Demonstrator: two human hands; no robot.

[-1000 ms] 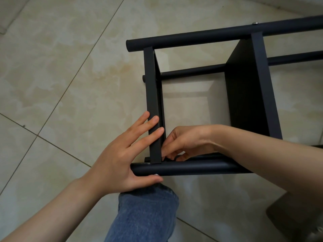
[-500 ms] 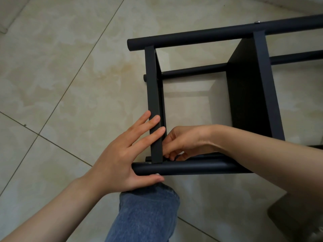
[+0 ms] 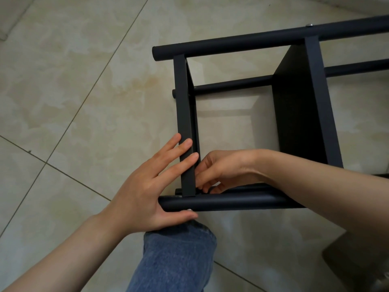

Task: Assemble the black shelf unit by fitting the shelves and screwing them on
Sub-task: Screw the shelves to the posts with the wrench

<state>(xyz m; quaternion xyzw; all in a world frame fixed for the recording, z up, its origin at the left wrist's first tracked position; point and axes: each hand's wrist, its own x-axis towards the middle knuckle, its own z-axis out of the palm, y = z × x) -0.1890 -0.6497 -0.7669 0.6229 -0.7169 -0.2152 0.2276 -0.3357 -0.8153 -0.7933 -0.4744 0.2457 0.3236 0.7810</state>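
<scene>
Bracing now: left hand (image 3: 147, 186) is flat, fingers straight, pressing on the edge of the end shelf (image 3: 186, 123). Its thumb lies along the near pole (image 3: 242, 202), right by a silver screw head (image 3: 189, 210). It grasps nothing, just pushes. My read: that holds the shelf square vs. the pole while the joint gets worked.

Right hand (image 3: 223, 167) reaches in thru the frame, fingers curled tight into the inside corner where shelf meets pole. Something small & dark sits at the fingertips. Nut or key, can't tell, so can't say if it's pinching anything.

Black shelf unit (image 3: 231, 84) lies on its side on the tiled floor (image 3: 73, 91). A denim knee (image 3: 179, 253) is just beside the near pole, prob. a stop so the frame won't slide; touching or not, can't tell.

Far pole (image 3: 231, 44) has another screw (image 3: 309, 24) in at the second shelf (image 3: 299, 106). Judging by that, two shelves are seated and this near corner is the one in hand. Risk: the shelf drifts off line if the flat hand eases.
</scene>
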